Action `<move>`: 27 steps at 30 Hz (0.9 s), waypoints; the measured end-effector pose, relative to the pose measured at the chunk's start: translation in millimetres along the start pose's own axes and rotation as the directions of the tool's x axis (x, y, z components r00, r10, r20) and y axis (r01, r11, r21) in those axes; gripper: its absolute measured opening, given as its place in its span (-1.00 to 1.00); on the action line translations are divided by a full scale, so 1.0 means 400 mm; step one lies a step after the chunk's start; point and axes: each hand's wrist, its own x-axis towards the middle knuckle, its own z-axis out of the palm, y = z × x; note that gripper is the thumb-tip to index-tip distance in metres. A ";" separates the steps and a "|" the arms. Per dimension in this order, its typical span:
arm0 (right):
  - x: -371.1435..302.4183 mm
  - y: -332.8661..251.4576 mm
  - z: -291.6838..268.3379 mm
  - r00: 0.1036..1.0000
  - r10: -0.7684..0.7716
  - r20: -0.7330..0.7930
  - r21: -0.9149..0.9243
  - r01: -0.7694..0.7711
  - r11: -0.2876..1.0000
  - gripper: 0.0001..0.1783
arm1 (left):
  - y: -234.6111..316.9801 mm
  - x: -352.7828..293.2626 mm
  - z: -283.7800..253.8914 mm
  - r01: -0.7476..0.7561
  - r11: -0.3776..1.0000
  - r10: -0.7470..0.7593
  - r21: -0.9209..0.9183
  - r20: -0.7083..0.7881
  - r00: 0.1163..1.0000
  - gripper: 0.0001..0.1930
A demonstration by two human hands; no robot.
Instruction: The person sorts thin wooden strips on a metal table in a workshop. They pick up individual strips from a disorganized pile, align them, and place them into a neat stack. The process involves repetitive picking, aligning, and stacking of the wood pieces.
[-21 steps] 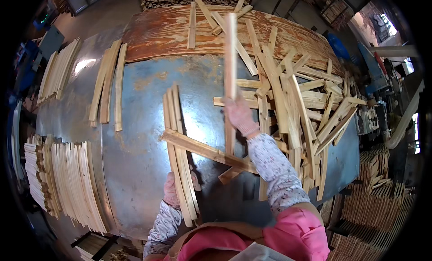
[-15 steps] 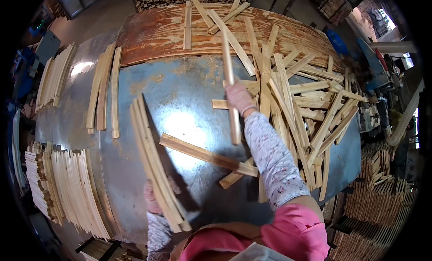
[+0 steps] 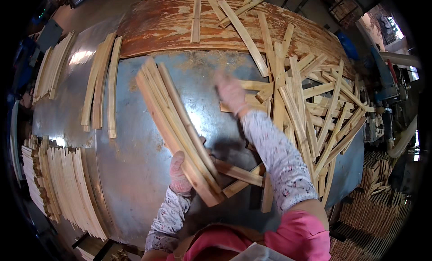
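Mid-sorting by the look of it: left hand (image 3: pixel 181 173) clamped round a bundle of slats (image 3: pixel 177 126) held over the metal table (image 3: pixel 130 171), right hand (image 3: pixel 230 92) open, blurry, reaching toward the loose pile (image 3: pixel 310 108), probably needing one more slat picked.

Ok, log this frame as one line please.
left hand: grips bundle of wooden slats | right hand: open, blurred, over metal table beside loose slat pile | stacked slats: left edge

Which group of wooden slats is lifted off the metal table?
The bundle of slats gripped in the left hand. It slants above the table, while every other group lies flat on it.
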 end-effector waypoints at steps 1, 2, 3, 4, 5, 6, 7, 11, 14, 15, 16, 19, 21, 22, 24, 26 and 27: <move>0.070 0.021 -0.072 0.950 0.309 -0.049 0.345 -0.274 0.898 -0.28 | -0.001 0.003 -0.028 -0.019 0.999 0.018 -0.029 -0.012 1.000 -0.13; 0.115 0.174 -0.119 0.959 0.147 -0.242 0.004 -0.151 0.989 -0.21 | -0.006 0.013 -0.043 0.005 0.998 -0.005 -0.055 -0.004 1.000 -0.14; 0.146 0.286 -0.155 0.914 0.224 -0.337 -0.029 -0.249 0.968 -0.18 | -0.006 0.017 -0.057 0.036 0.999 -0.034 0.029 -0.069 0.997 -0.14; 0.166 0.309 -0.166 0.884 0.341 -0.319 -0.152 -0.403 0.903 -0.19 | 0.008 0.002 -0.045 0.021 0.998 -0.013 0.063 -0.113 0.993 -0.14; 0.189 0.325 -0.190 0.834 0.444 -0.328 -0.280 -0.535 0.797 -0.19 | 0.016 -0.009 -0.064 0.019 0.994 -0.003 0.112 -0.141 0.990 -0.14; 0.207 0.356 -0.208 0.838 0.455 -0.303 -0.362 -0.543 0.758 -0.20 | 0.021 -0.012 -0.081 0.027 0.987 0.000 0.161 -0.166 0.986 -0.13; 0.209 0.388 -0.211 0.837 0.477 -0.268 -0.443 -0.547 0.710 -0.20 | 0.018 -0.020 -0.074 0.029 0.975 0.021 0.220 -0.224 0.974 -0.11; 0.185 0.438 -0.232 0.786 0.503 -0.360 -0.396 -0.616 0.681 -0.28 | 0.051 -0.055 -0.182 0.192 0.968 -0.133 0.160 -0.320 0.938 -0.17; 0.138 0.470 -0.298 0.806 0.409 -0.428 -0.169 -0.516 0.840 -0.40 | 0.056 -0.081 -0.176 0.229 0.958 -0.141 0.172 -0.413 0.900 -0.16; 0.081 0.592 -0.390 0.889 0.336 -0.312 -0.501 -0.454 0.737 -0.43 | 0.056 -0.075 -0.202 0.266 0.947 -0.174 0.181 -0.406 0.897 -0.22; 0.063 0.623 -0.427 0.838 0.450 -0.309 -0.434 -0.545 0.717 -0.45 | 0.048 -0.084 -0.246 0.247 0.954 -0.158 0.170 -0.417 0.895 -0.24; 0.048 0.653 -0.496 0.595 0.731 -0.333 -0.012 -0.778 0.628 -0.45 | 0.026 -0.087 -0.275 0.206 0.962 -0.114 0.182 -0.415 0.903 -0.30; 0.044 0.649 -0.491 0.691 0.624 -0.365 -0.247 -0.718 0.651 -0.39 | 0.031 -0.079 -0.260 0.219 0.962 -0.133 0.166 -0.414 0.900 -0.28; 0.075 0.579 -0.444 0.739 0.579 -0.346 -0.352 -0.674 0.650 -0.37 | 0.034 -0.098 -0.287 0.197 0.968 -0.107 0.153 -0.456 0.883 -0.28; 0.123 0.515 -0.380 0.753 0.591 -0.289 -0.610 -0.621 0.492 -0.27 | 0.041 -0.094 -0.296 0.203 0.967 -0.115 0.155 -0.446 0.887 -0.30; 0.142 0.509 -0.377 0.650 0.674 -0.351 -0.604 -0.707 0.368 -0.19 | 0.047 -0.092 -0.287 0.230 0.953 -0.130 0.199 -0.418 0.899 -0.31; 0.153 0.502 -0.381 0.661 0.680 -0.318 -0.560 -0.710 0.428 -0.22 | 0.052 -0.086 -0.273 0.233 0.942 -0.124 0.240 -0.394 0.911 -0.32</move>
